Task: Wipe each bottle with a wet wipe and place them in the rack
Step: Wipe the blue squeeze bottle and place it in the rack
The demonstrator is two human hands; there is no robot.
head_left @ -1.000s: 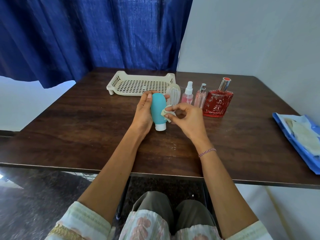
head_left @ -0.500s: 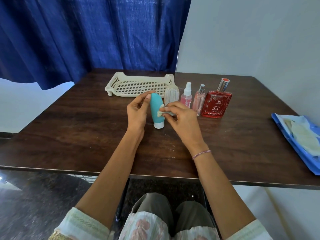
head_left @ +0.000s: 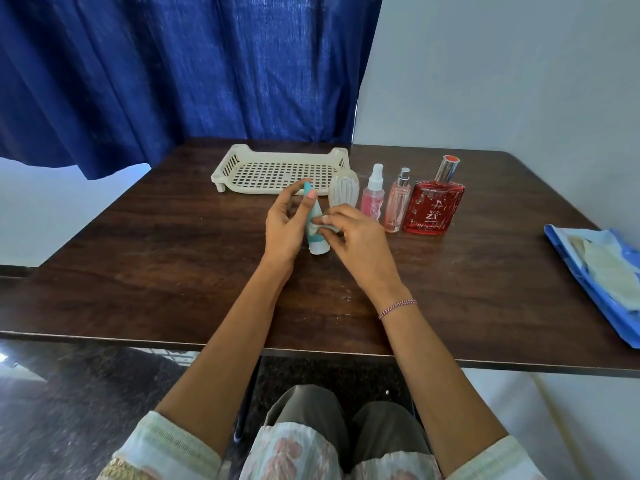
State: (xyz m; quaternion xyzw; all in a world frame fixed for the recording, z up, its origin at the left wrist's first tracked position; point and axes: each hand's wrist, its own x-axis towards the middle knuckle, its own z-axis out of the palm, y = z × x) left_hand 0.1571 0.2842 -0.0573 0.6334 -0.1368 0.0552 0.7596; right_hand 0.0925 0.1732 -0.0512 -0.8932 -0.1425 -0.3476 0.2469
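left hand (head_left: 282,226) grips teal bottle (head_left: 313,213) | right hand (head_left: 360,244) pinches wet wipe (head_left: 316,230) against it

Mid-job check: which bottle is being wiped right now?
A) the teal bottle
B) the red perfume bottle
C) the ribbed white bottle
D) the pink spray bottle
A: the left hand holds the teal bottle, and the right hand pinches the wet wipe against its side.

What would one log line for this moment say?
step: wiping teal bottle | left hand: holds bottle | right hand: presses wipe on it | other bottles: standing beside rack
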